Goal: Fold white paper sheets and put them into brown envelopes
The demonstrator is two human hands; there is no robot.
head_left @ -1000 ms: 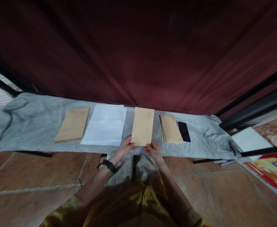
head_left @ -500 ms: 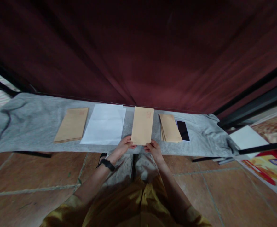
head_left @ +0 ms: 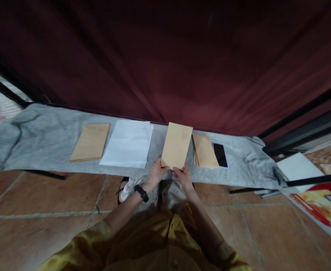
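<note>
A brown paper envelope (head_left: pixel 177 145) with faint red print near its top right corner is held over the front of the bench, tilted a little to the right. My left hand (head_left: pixel 156 172) pinches its lower left corner. At the lower right edge, my right hand (head_left: pixel 183 176) grips the same envelope, and the two hands nearly meet. Just to the right lies a fanned pile of brown envelopes (head_left: pixel 206 151). White paper sheets (head_left: pixel 127 143) rest left of the held envelope, and farther left is a neat stack of brown envelopes (head_left: pixel 90 143).
A phone (head_left: pixel 220 155) lies at the right of the fanned pile. Grey cloth (head_left: pixel 49 131) covers the narrow bench, with a dark red curtain (head_left: pixel 165 67) hanging behind. Black metal bars (head_left: pixel 309 131) stand at the right, near a colourful printed box (head_left: pixel 323 207) on the tiled floor.
The envelope has shifted slightly right and gone from upright to tilted right. My left hand has moved right along with it, closer to my right hand. The view has shifted a little.
</note>
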